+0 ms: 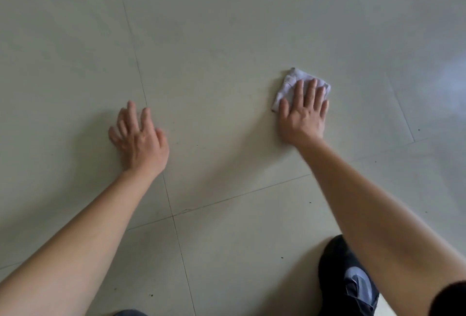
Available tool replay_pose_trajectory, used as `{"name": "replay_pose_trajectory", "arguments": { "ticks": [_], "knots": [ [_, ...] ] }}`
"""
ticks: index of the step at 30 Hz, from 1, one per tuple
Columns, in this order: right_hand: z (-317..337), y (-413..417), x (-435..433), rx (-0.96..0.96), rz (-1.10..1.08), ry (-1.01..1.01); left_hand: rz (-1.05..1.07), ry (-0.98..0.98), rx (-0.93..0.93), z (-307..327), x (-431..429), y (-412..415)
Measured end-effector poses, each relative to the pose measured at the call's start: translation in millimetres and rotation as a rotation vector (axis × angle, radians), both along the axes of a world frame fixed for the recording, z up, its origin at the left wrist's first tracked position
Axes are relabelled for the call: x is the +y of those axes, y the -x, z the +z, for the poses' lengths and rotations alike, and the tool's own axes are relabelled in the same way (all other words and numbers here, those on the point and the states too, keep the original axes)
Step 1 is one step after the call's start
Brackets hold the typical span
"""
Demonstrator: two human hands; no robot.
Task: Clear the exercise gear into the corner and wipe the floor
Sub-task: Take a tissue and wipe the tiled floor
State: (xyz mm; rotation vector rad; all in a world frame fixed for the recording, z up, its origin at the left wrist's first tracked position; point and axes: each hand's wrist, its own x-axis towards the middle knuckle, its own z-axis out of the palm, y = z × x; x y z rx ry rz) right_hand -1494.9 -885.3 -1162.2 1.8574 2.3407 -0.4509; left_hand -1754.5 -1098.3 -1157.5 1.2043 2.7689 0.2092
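Observation:
A pale tiled floor [214,68] fills the view. My right hand [303,114] lies flat, fingers spread, pressing a folded white cloth [290,83] onto the floor at centre right. The cloth sticks out beyond the fingertips and to the left of the thumb. My left hand [140,139] rests on the floor at centre left with its fingers apart and nothing in it. No exercise gear is in view.
My black shoe [338,265] with a grey panel stands at the bottom right under my right forearm. Dark grout lines [174,214] cross near the bottom centre. Small dark specks dot the tiles. A bright reflection glares at the right edge [451,81].

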Motion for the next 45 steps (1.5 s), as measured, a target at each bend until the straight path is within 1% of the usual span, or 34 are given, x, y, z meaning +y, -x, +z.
{"name": "replay_pose_trajectory", "arguments": {
  "ticks": [1,2,3,6,7,8,9,10,12,14,16,17,18,20,24,26,28,29,30,31,34,35,37,38,40,43,45],
  "knots": [
    [-5,5,-23,0.014,-0.011,-0.038,-0.058,0.008,-0.011,1,9,-6],
    [-9,9,-49,0.038,0.033,-0.071,-0.115,0.007,-0.015,1,20,-12],
    [-10,11,-76,0.067,0.125,-0.075,-0.164,0.001,-0.021,2,31,-17],
    [-3,-15,-124,0.132,0.570,-0.016,-0.238,0.002,-0.058,3,62,-34],
    [-1,-33,-120,0.144,0.709,-0.004,-0.247,0.012,-0.067,3,68,-40],
    [0,-52,-109,0.138,0.785,-0.014,-0.249,0.027,-0.073,1,72,-44],
    [-2,-75,-92,0.099,0.758,-0.015,-0.250,0.042,-0.080,0,76,-50],
    [-2,-98,-74,0.047,0.635,-0.024,-0.248,0.055,-0.090,-2,78,-57],
    [-1,-150,-35,-0.048,0.243,-0.037,-0.253,0.066,-0.109,-2,80,-71],
    [6,-190,-8,-0.121,-0.128,0.011,-0.286,0.069,-0.108,-2,77,-81],
    [8,-196,2,-0.126,-0.377,0.071,-0.320,0.077,-0.106,-5,74,-89],
    [8,-185,2,-0.097,-0.439,0.075,-0.324,0.079,-0.111,-7,72,-92],
    [7,-167,-2,-0.066,-0.451,0.062,-0.323,0.082,-0.121,-9,71,-94],
    [1,-124,-17,-0.030,-0.322,0.038,-0.312,0.081,-0.128,-11,70,-97],
    [3,-48,-43,0.033,0.100,0.069,-0.319,0.082,-0.126,-11,70,-98],
    [6,-35,-32,0.076,0.332,0.059,-0.321,0.066,-0.109,-11,70,-98],
    [8,-41,-2,0.084,0.544,0.029,-0.318,0.068,-0.095,-12,68,-97],
    [3,-51,19,0.069,0.561,0.024,-0.318,0.076,-0.089,-12,68,-96],
    [2,-63,41,0.047,0.489,0.027,-0.319,0.086,-0.087,-12,67,-95],
    [1,-77,65,0.025,0.352,0.035,-0.319,0.095,-0.090,-12,68,-93],
    [9,-126,117,-0.041,-0.183,0.096,-0.308,0.088,-0.101,-10,70,-91],
    [12,-135,124,-0.055,-0.315,0.116,-0.301,0.076,-0.100,-10,71,-91],
    [15,-126,123,-0.039,-0.445,0.109,-0.282,0.028,-0.082,-10,72,-93],
    [14,-111,115,-0.015,-0.451,0.074,-0.272,-0.004,-0.060,-12,73,-95],
    [7,-73,89,0.042,-0.352,0.013,-0.253,-0.066,-0.010,-17,75,-98],
    [1,-24,35,0.087,0.019,-0.008,-0.226,-0.165,0.063,-27,75,-102],
    [1,-25,19,0.112,0.271,0.003,-0.228,-0.201,0.089,-31,74,-103]
  ]
}}
